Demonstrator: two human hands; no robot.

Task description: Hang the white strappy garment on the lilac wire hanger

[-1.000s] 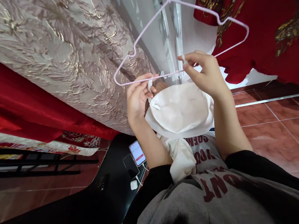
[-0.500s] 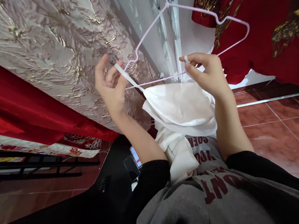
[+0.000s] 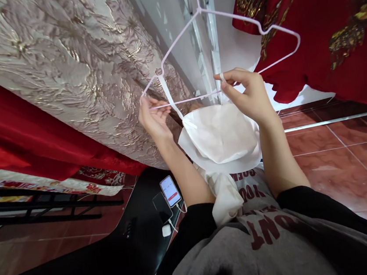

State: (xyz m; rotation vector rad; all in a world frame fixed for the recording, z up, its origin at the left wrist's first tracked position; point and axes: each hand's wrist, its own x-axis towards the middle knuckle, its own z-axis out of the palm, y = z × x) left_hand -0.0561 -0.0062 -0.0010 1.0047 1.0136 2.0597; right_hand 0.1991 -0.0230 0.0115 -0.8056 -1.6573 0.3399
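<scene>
A pale pink clothes hanger (image 3: 180, 34) hangs before me. The left strap of a white garment with thin straps (image 3: 221, 133) loops over the hanger's left notch. My left hand (image 3: 155, 118) is at the hanger's left end, its fingers curled around the corner and lower bar. My right hand (image 3: 247, 92) pinches the right strap (image 3: 222, 77) between thumb and forefinger, in front of the hanger's lower bar. The garment's body droops below the bar, and its bunched lower part (image 3: 225, 194) rests against my shirt.
Textured pinkish fabric (image 3: 90, 77) hangs at left, beside red cloth (image 3: 37, 132). A red garment with gold decoration (image 3: 317, 29) hangs at right. On a black surface (image 3: 129, 245) lie a lit phone (image 3: 170, 191), a dark phone (image 3: 161, 208) and a small white case (image 3: 166, 231).
The left strap, held in my left hand before, now sits over the hanger. My left hand has moved down and right onto the hanger's end. My right hand still pinches its strap.
</scene>
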